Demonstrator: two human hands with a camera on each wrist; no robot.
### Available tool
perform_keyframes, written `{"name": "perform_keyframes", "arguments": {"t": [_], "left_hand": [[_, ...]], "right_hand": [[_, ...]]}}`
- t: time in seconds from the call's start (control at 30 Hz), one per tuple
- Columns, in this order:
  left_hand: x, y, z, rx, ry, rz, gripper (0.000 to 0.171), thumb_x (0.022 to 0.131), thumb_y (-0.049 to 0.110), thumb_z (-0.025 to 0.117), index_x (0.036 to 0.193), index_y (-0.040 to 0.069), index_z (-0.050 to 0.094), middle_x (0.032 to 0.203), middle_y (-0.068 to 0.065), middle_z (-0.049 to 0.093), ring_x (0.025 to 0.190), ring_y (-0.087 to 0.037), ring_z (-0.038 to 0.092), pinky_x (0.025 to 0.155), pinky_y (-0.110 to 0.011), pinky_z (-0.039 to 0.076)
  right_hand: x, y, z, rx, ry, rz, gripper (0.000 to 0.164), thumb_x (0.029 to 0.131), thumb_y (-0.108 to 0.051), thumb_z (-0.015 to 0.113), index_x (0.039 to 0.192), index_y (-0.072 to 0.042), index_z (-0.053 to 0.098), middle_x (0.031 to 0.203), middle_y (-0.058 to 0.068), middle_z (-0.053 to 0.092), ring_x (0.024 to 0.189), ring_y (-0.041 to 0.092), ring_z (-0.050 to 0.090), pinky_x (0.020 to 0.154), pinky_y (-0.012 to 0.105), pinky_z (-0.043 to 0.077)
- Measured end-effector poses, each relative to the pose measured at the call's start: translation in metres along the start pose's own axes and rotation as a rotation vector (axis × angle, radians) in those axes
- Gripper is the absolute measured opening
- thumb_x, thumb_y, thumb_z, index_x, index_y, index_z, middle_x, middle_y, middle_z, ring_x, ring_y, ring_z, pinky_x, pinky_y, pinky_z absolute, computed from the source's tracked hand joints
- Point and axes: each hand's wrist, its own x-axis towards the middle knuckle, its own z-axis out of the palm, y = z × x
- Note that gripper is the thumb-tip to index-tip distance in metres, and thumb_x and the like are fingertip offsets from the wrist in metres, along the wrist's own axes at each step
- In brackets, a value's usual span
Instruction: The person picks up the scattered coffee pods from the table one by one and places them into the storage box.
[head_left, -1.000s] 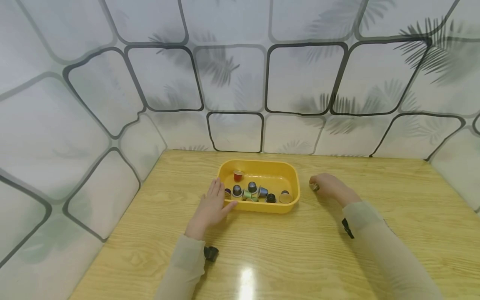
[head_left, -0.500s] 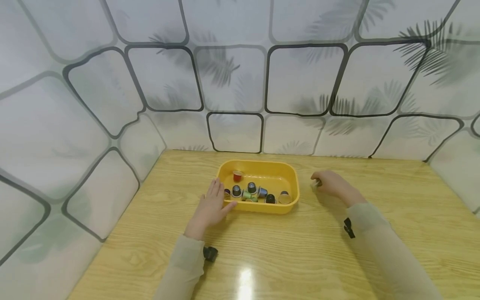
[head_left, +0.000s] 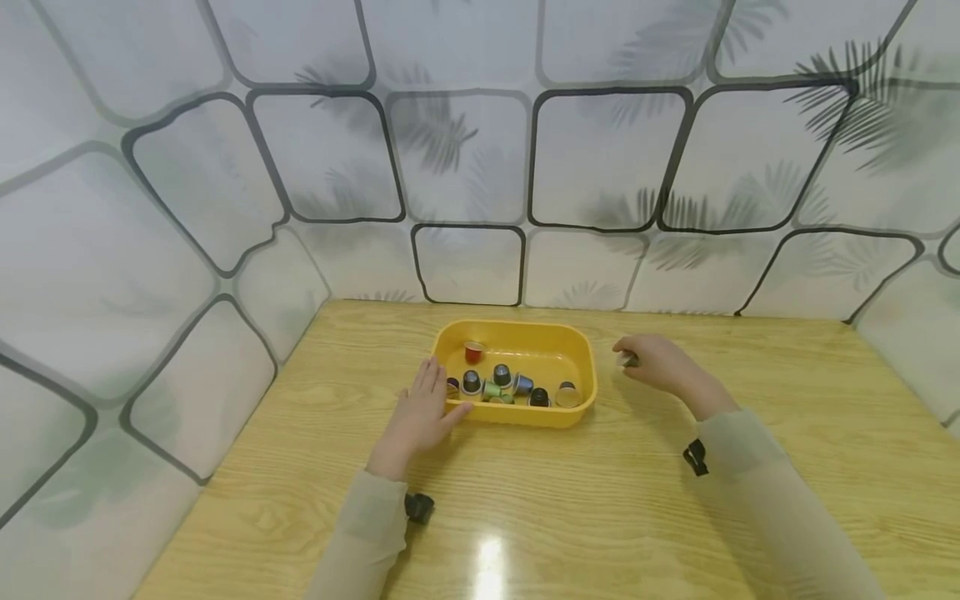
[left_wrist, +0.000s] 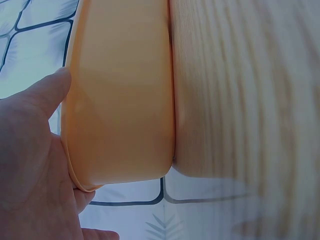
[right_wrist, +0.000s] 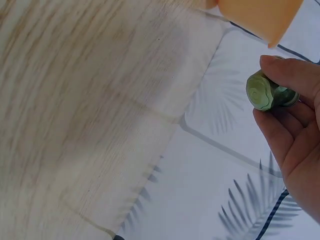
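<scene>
My right hand (head_left: 662, 364) pinches a green coffee capsule (right_wrist: 260, 93) between thumb and fingers. It is off the table, just right of the yellow tray (head_left: 540, 332). The left hand (head_left: 420, 412) rests on the tray's front left corner with straight fingers; in the left wrist view its thumb (left_wrist: 55, 90) touches the rim. Several coffee capsules lie in the tray. A red capsule (head_left: 473, 352) is at the back left. Blue (head_left: 523, 383), light green (head_left: 491, 390) and black (head_left: 538, 397) ones lie along the front.
The tray stands on a wood-grain table (head_left: 555, 500). Behind the table and on its left rises a white wall covering (head_left: 465, 158) with grey outlines and leaf prints. Black wrist straps (head_left: 696, 457) show at both sleeves.
My right hand has risen slightly from near the table with the capsule, after a small shift right and back left. The capsule has turned in the fingers. The left hand and tray stay put.
</scene>
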Motion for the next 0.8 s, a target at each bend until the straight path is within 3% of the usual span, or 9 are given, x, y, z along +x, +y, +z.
{"name": "perform_keyframes", "arguments": {"t": [0.8], "left_hand": [[-0.001,0.001,0.000,-0.001,0.008,0.008,0.078,0.090,0.051,0.038,0.137,-0.007,0.017,0.144,-0.020,0.003,0.132,-0.030,0.002,0.096,-0.058,0.020]], "right_hand": [[0.017,-0.032,-0.008,-0.027,0.059,-0.084,0.029,0.077,-0.001,0.065,0.105,0.006,0.059,0.094,0.015,0.062,0.083,0.027,0.059,0.073,0.040,0.047]]}}
